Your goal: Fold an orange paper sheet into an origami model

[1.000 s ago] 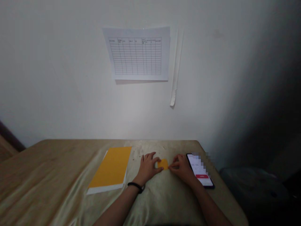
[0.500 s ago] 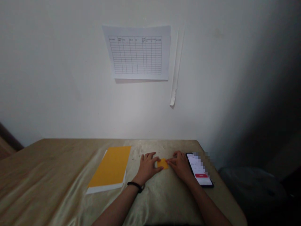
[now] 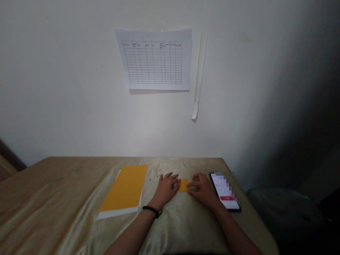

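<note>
A small piece of yellow paper (image 3: 183, 185), folded or cut to a near square, lies on the cloth-covered table between my two hands. My left hand (image 3: 168, 189), with a black band on the wrist, pinches its left edge between thumb and index finger while the other fingers stretch forward. At the right edge, my right hand (image 3: 203, 189) grips the paper with thumb and index fingertips, a small gap between them. Whether the paper has several layers cannot be made out.
Left of my hands lies a stack of yellow sheets (image 3: 124, 187) over white paper. A lit phone (image 3: 224, 193) rests by my right wrist, near the table's right edge. Behind the table (image 3: 71, 177) rises a white wall with a printed table sheet (image 3: 156, 60) taped up.
My left thumb has moved up toward the index finger on the paper's left edge. My right thumb has moved down to the paper's lower right, apart from the index finger.
</note>
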`<state>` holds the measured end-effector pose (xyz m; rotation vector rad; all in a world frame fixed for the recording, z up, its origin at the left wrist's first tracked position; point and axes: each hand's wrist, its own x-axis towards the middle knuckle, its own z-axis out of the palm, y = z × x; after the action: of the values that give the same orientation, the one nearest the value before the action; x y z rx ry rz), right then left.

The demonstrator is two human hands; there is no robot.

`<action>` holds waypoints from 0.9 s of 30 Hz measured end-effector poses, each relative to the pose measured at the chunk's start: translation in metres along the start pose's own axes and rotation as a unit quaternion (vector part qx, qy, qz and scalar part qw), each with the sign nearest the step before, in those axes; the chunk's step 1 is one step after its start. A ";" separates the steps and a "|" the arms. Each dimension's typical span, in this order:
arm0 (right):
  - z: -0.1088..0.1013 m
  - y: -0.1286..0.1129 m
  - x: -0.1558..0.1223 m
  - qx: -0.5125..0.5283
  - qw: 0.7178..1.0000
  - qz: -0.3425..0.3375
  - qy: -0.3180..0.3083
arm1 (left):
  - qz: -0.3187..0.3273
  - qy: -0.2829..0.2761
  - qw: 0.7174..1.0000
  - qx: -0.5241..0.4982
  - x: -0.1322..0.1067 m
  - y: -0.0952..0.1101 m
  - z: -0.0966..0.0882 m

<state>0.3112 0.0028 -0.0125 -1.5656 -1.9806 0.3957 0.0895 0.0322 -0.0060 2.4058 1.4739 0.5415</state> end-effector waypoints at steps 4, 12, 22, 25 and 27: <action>0.001 -0.001 0.000 -0.029 1.000 -0.001 -0.009 | 0.030 0.011 0.999 -0.024 0.002 -0.002 -0.003; 0.002 -0.001 0.004 -0.058 0.998 0.003 0.034 | 0.083 0.012 0.994 -0.065 0.005 -0.003 -0.003; 0.007 0.004 0.007 -0.025 0.999 0.027 0.036 | 0.115 -0.009 0.992 -0.042 0.004 -0.006 0.003; 0.009 0.008 0.010 -0.023 0.997 0.048 0.062 | 0.105 -0.031 0.994 -0.022 0.004 -0.009 0.006; 0.010 0.011 0.012 -0.032 0.994 0.065 0.081 | 0.108 -0.028 0.994 -0.014 0.005 -0.009 0.007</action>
<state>0.3119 0.0182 -0.0232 -1.7173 -1.7906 0.2493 0.0872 0.0408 -0.0149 2.5534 1.1818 0.5309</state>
